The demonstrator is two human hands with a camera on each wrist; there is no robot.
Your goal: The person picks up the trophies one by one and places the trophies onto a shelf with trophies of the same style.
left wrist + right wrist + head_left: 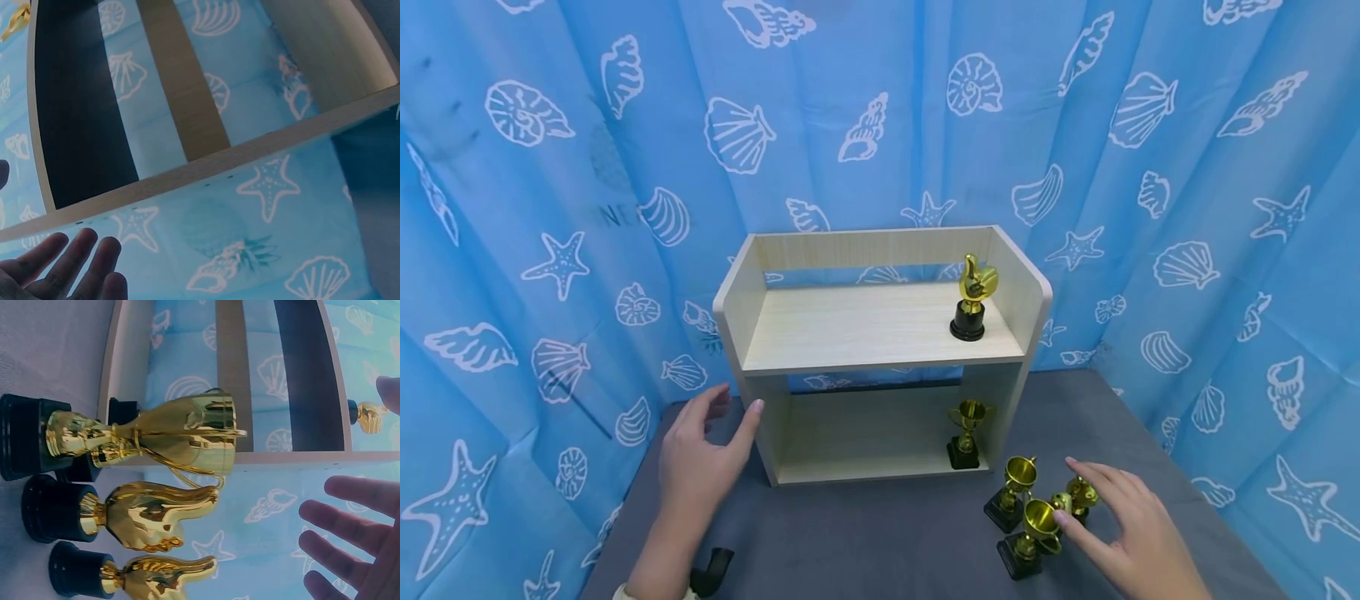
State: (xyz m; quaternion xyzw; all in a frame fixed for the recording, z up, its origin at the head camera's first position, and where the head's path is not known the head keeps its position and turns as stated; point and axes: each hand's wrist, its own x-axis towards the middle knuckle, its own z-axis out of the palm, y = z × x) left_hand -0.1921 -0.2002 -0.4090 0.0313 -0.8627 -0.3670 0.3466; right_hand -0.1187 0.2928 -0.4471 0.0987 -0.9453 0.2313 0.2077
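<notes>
My right hand (1131,533) hovers with fingers extended beside a group of small gold trophies at the table's right and holds nothing. Two are cup trophies, a rear one (1020,473) and a front one (1040,520), on square black bases. Close by the fingers, partly hidden in the head view, stand two thumbs-up trophies, a nearer (159,515) and a farther one (165,575) on round bases. My left hand (703,467) is empty, thumb and fingers spread, at the left side of a pale wooden two-tier shelf (880,364).
Another thumbs-up trophy (976,283) stands at the right of the upper tier. A cup trophy (967,429) is below it on the lower tier. Raised side panels flank the shelf. A blue seashell curtain (865,83) hangs behind the grey-covered table (850,542).
</notes>
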